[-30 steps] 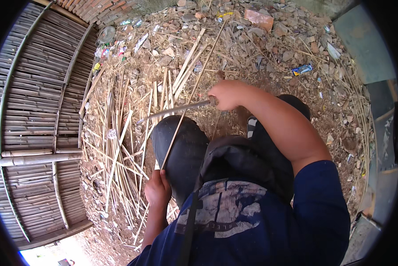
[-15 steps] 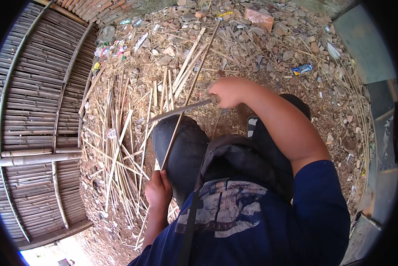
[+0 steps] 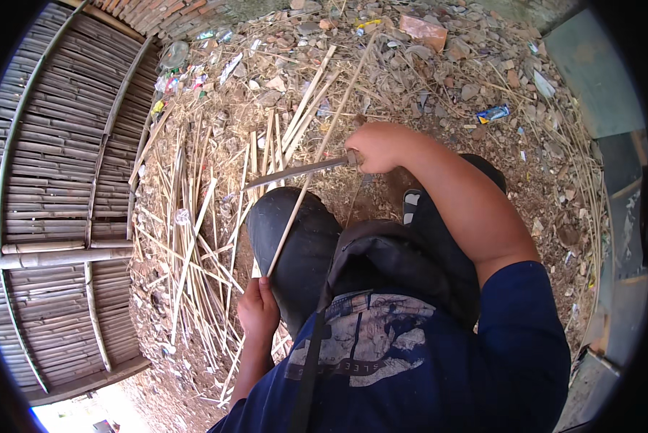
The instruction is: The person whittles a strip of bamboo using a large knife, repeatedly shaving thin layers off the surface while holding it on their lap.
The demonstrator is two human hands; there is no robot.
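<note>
— What have you got in your hands?

— My left hand (image 3: 257,312) is closed around the near end of a long thin bamboo strip (image 3: 316,155). It sits low beside my left knee (image 3: 295,231), which is covered in dark cloth. The strip rises from that hand, runs slantwise across the knee and goes on far past it, out over the littered ground.

— And the other hand?

— My right hand (image 3: 380,144) is closed on the handle of a long knife (image 3: 298,172), beyond the knee. The blade points to my left and lies across the strip just past the knee, where the two cross. I cannot tell whether the edge is biting into the strip or only resting on it.

— What lies around the knee?

— To its left, a loose heap of split bamboo strips (image 3: 194,238) is spread on the dirt, most of them running away from me, some crossing. Just beyond the knife a few broader pale slats (image 3: 306,101) fan out over dry leaves and stones. Further left of the heap stands a woven bamboo panel (image 3: 57,202), its slats horizontal with upright canes holding them.

— And further off?

— Well beyond the knee the ground is scattered with scraps: a blue wrapper (image 3: 493,113) off to the right, a reddish brick piece (image 3: 423,30) near the far edge, and clear plastic litter (image 3: 176,54) by the top corner of the panel. Far right of the knee stands a grey-green sheet panel (image 3: 591,72).
</note>
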